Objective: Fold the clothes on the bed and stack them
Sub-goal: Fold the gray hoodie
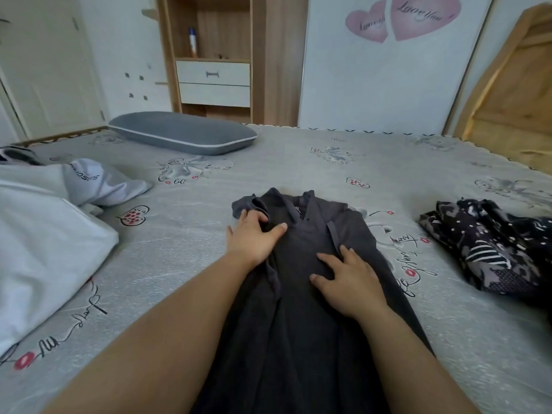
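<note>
- Grey printed sheet covers the bed, with red hearts and script across it, and a wooden shelf unit with two white drawers stands against the far wall.
- Left hand is down on the dark grey garment near its collar — fingers bent, tips digging into a bunched fold at the shoulder, thumb stretched out flat to the side on the cloth.
- Right hand lies on the chest of the same garment, fingers spread and only lightly bent, palm down — pressing, not gripping.
- That dark grey garment runs lengthwise down the middle of the bed, collar end away from the person, lower end running out of view between the forearms.
- It looks narrowed, with long creases along its length and a drawcord lying near the collar; the near sleeve is crumpled up by the left hand.
- Off to the right, well apart, a dark patterned garment sits in a loose heap.
- On the left, a white pillow with a pale grey garment beside it; a grey pillow lies at the far edge.
</note>
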